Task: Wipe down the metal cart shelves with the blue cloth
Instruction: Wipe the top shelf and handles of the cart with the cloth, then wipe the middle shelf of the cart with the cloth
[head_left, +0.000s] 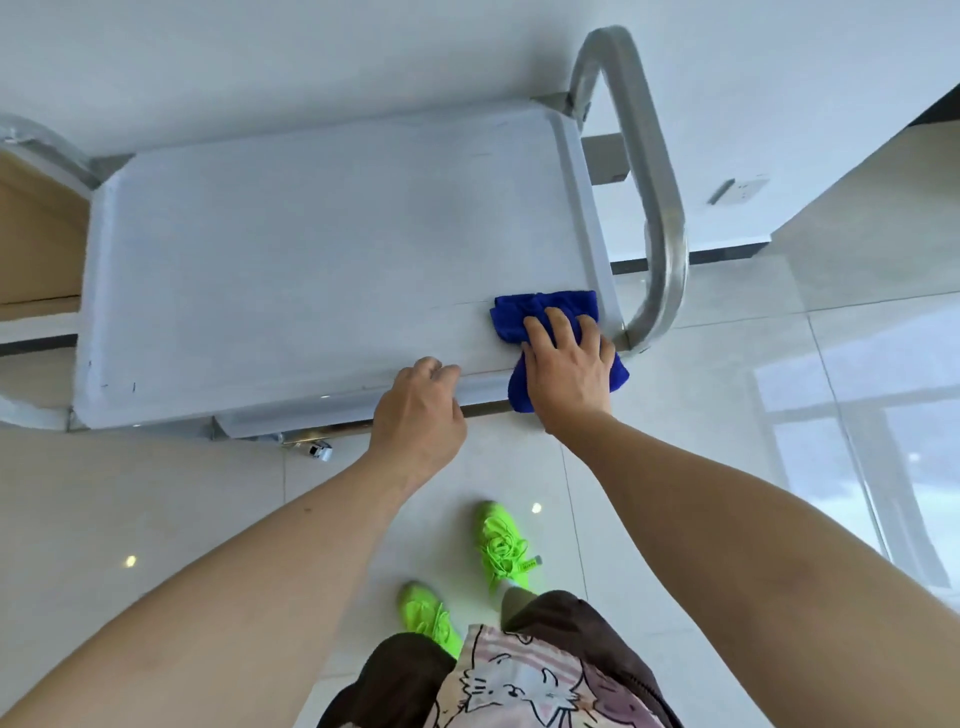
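The metal cart's top shelf (311, 249) is a pale grey tray with a raised rim, seen from above. A blue cloth (540, 312) lies bunched at the shelf's near right corner and hangs over the front edge. My right hand (569, 364) presses flat on the cloth, fingers spread. My left hand (421, 410) grips the front rim of the shelf, just left of the cloth, fingers curled over the edge. A lower shelf edge (291, 421) shows under the front rim.
A tubular metal handle (660, 208) loops up at the cart's right end; another handle (47, 145) shows at the left end. A caster (318, 450) peeks out below. Cardboard (36, 244) stands at the left. My feet in green shoes (498, 545) stand on glossy floor tiles.
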